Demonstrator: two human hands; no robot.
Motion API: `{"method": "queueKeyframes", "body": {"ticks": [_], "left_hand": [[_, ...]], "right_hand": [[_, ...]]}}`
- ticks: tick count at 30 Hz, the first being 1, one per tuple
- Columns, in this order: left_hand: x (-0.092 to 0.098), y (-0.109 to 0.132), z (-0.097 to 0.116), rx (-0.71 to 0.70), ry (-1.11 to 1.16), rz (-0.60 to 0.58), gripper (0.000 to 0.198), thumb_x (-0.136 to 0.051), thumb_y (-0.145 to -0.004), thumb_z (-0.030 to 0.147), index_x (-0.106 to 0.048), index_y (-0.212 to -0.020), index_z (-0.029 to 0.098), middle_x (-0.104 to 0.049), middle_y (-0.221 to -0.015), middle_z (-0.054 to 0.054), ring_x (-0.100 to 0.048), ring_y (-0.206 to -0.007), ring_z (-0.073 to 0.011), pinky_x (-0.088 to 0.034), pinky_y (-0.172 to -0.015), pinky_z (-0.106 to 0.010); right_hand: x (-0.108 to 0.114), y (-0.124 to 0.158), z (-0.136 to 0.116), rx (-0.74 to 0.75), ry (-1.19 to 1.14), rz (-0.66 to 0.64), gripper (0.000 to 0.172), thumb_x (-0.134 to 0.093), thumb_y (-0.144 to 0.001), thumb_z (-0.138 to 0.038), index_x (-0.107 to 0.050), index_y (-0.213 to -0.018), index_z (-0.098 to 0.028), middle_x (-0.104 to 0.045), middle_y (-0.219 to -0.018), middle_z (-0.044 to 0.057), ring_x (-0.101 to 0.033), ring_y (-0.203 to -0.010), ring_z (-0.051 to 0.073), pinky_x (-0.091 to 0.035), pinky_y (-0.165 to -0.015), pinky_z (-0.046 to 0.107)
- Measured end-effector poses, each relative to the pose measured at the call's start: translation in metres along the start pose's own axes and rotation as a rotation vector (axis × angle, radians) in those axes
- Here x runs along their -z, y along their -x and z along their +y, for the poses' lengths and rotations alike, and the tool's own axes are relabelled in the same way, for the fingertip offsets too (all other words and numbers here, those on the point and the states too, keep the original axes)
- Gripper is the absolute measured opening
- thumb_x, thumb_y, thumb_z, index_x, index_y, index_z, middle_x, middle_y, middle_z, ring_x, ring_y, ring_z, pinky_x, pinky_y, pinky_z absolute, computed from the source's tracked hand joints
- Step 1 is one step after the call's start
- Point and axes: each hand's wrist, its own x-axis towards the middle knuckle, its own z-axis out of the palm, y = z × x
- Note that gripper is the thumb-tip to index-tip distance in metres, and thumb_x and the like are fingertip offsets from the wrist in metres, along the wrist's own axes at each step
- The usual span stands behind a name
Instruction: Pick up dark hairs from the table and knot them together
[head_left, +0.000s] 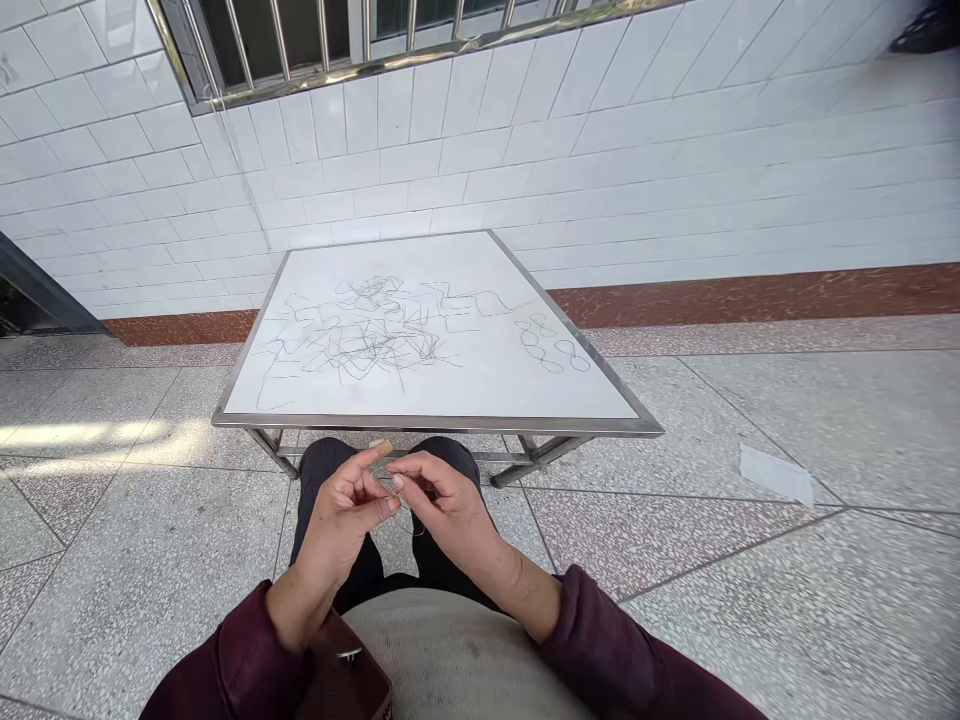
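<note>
My left hand point(341, 510) and my right hand point(450, 505) meet above my lap, just in front of the table's near edge. Both are closed in a pinch on a thin wire point(412, 530), whose curved end hangs below the fingers. Most of the wire is hidden by the fingers or too fine to follow. A wrap of tan tape or plaster covers one left fingertip. On the white tabletop point(480, 395) lies a tangled heap of thin dark wires point(375, 345). Several wires bent into loops point(553, 347) rest at its right side.
A metal frame point(450, 422) edges the table, which stands by a white tiled wall point(480, 165) with a barred window point(360, 40). My knees reach to the table's front. A brown bag point(349, 675) rests at my waist. A pale paper-like strip point(776, 475) lies on the floor at right.
</note>
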Motion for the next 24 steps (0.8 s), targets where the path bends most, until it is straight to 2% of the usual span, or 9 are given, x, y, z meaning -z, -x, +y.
{"method": "queueKeyframes", "body": {"ticks": [3,7,11,15,18,20,24], "left_hand": [[0.002,-0.001,0.0,0.007,-0.029,-0.017,0.06,-0.083,-0.066,0.019,-0.066,-0.123,0.022,-0.056,-0.063,0.006,-0.05,-0.063,-0.0094,-0.041,-0.068,-0.025],[0.006,-0.001,-0.001,0.026,-0.085,-0.045,0.063,-0.081,-0.066,0.017,-0.064,-0.125,0.022,-0.055,-0.064,0.005,-0.049,-0.063,-0.0099,-0.039,-0.065,-0.025],[0.008,-0.002,-0.003,0.049,-0.11,-0.047,0.064,-0.079,-0.066,0.016,-0.062,-0.128,0.022,-0.055,-0.064,0.005,-0.05,-0.063,-0.0102,-0.039,-0.065,-0.025],[0.009,-0.004,-0.007,0.051,-0.12,-0.05,0.066,-0.077,-0.066,0.014,-0.06,-0.13,0.02,-0.055,-0.064,0.005,-0.048,-0.061,-0.0098,-0.038,-0.063,-0.025],[0.009,-0.004,-0.01,0.071,-0.123,-0.092,0.077,-0.075,-0.066,0.012,-0.051,-0.138,0.019,-0.054,-0.064,0.006,-0.048,-0.061,-0.0104,-0.039,-0.064,-0.025],[0.01,-0.003,-0.011,0.11,-0.098,-0.131,0.084,-0.074,-0.065,0.011,-0.045,-0.143,0.018,-0.054,-0.063,0.006,-0.049,-0.061,-0.0109,-0.04,-0.066,-0.026],[0.012,-0.001,-0.011,0.172,-0.07,-0.151,0.089,-0.075,-0.063,0.009,-0.042,-0.145,0.02,-0.053,-0.062,0.006,-0.049,-0.061,-0.0108,-0.042,-0.068,-0.028]], "right_hand": [[0.004,-0.003,0.001,0.015,0.05,-0.053,0.011,-0.059,-0.088,-0.018,-0.066,-0.096,-0.023,-0.064,-0.082,0.003,-0.061,-0.07,0.015,-0.05,-0.059,0.025],[0.007,-0.003,0.004,0.061,0.127,-0.087,0.024,-0.052,-0.087,-0.009,-0.066,-0.1,-0.023,-0.063,-0.087,0.003,-0.059,-0.068,0.014,-0.049,-0.056,0.024],[0.005,0.0,0.006,0.174,0.212,-0.107,0.028,-0.048,-0.089,-0.005,-0.065,-0.102,-0.023,-0.063,-0.093,0.005,-0.063,-0.081,0.016,-0.054,-0.068,0.029],[0.003,-0.001,0.005,0.209,0.297,-0.121,0.029,-0.046,-0.09,-0.006,-0.064,-0.104,-0.023,-0.061,-0.097,0.007,-0.062,-0.087,0.018,-0.056,-0.074,0.032],[0.006,-0.005,0.004,0.218,0.266,-0.214,0.028,-0.046,-0.092,-0.008,-0.066,-0.105,-0.024,-0.063,-0.098,0.007,-0.063,-0.088,0.018,-0.056,-0.076,0.032],[0.009,-0.009,0.004,0.235,0.224,-0.303,0.025,-0.049,-0.094,-0.012,-0.068,-0.102,-0.026,-0.064,-0.094,0.005,-0.063,-0.085,0.017,-0.056,-0.073,0.03],[0.017,-0.014,0.004,0.271,0.148,-0.419,0.022,-0.051,-0.095,-0.017,-0.07,-0.102,-0.025,-0.064,-0.091,0.005,-0.062,-0.079,0.015,-0.053,-0.066,0.026]]}}
